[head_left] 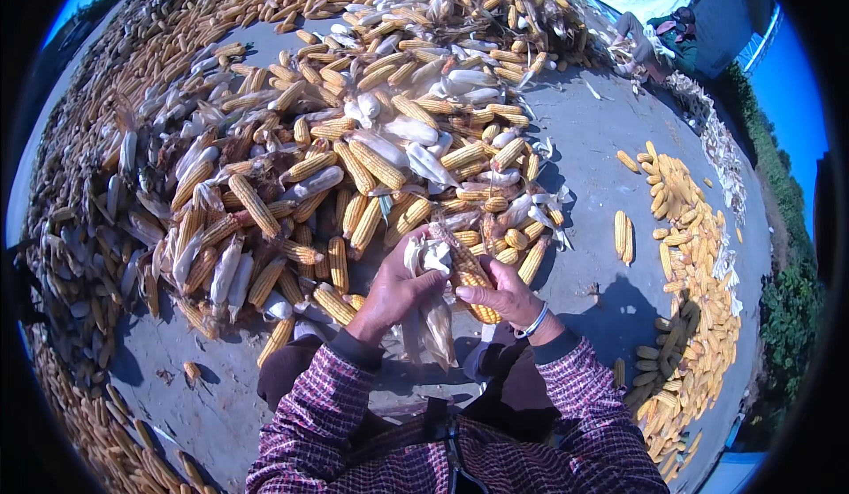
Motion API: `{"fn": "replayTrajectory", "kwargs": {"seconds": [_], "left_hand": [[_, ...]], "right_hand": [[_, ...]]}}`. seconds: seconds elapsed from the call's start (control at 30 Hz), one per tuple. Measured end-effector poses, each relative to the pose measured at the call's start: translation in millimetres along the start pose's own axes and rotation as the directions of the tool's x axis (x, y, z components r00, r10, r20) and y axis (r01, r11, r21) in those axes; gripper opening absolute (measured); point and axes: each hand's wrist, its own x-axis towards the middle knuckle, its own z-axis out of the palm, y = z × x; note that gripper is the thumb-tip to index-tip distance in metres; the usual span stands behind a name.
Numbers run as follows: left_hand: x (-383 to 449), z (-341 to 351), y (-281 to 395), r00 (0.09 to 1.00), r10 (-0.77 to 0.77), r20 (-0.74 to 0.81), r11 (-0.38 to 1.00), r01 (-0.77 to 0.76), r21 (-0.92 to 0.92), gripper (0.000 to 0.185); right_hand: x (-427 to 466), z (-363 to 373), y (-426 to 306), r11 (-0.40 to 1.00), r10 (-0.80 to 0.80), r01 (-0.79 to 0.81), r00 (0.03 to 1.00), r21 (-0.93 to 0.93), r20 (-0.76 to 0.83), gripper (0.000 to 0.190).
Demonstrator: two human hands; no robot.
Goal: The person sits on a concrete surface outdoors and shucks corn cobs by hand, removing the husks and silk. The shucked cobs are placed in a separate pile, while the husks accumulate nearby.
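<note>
Before my lap, my left hand [409, 280] grips a bunch of pale dry corn husk [430, 335] whose loose leaves hang down below the fist. Close beside it, my right hand [507, 293], with a light bracelet at the wrist, is closed around an ear of yellow corn [469, 270]. The cob is bared of husk, and its narrow end points up and away from me, next to the husk. Just beyond both hands lies a large heap of corn ears [378, 162], some bare and some still in white husks.
A long row of bare yellow ears [703, 282] curves along my right on the concrete ground [584, 156]. Two ears [623, 236] lie apart from it. More corn [126, 441] spreads at the lower left. A seated person [663, 43] is at the far right beside discarded husks [723, 142].
</note>
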Motion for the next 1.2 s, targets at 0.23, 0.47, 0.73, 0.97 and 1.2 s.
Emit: {"fn": "replayTrajectory", "kwargs": {"seconds": [0.23,0.47,0.73,0.97,1.2], "left_hand": [[-4.3,4.0,-8.4,0.99,-0.141,0.02,0.976,0.136,0.169,0.022],[-4.8,0.8,1.7,0.993,-0.09,0.082,0.992,0.096,-0.079,0.026],[-0.2,20.5,-21.6,0.973,0.068,0.219,0.964,-0.121,0.236,0.05],[-2.1,28.1,-12.9,0.967,-0.156,0.199,0.977,0.182,-0.114,0.07],[-5.6,43.0,-15.9,0.94,-0.293,0.175,0.942,0.315,-0.113,0.035]], "right_hand": [[4.1,0.2,21.7,0.937,-0.04,0.108,0.978,0.331,-0.205,0.044],[19.8,-25.3,36.7,0.7,0.012,0.177,0.966,0.692,-0.26,0.046],[25.6,-5.9,23.5,0.618,-0.033,0.225,0.965,0.754,-0.261,0.057],[30.9,-5.3,30.8,0.557,-0.033,0.223,0.968,0.8,-0.247,0.068],[35.8,-3.9,35.2,0.546,0.025,0.281,0.936,0.789,-0.35,0.052]]}}
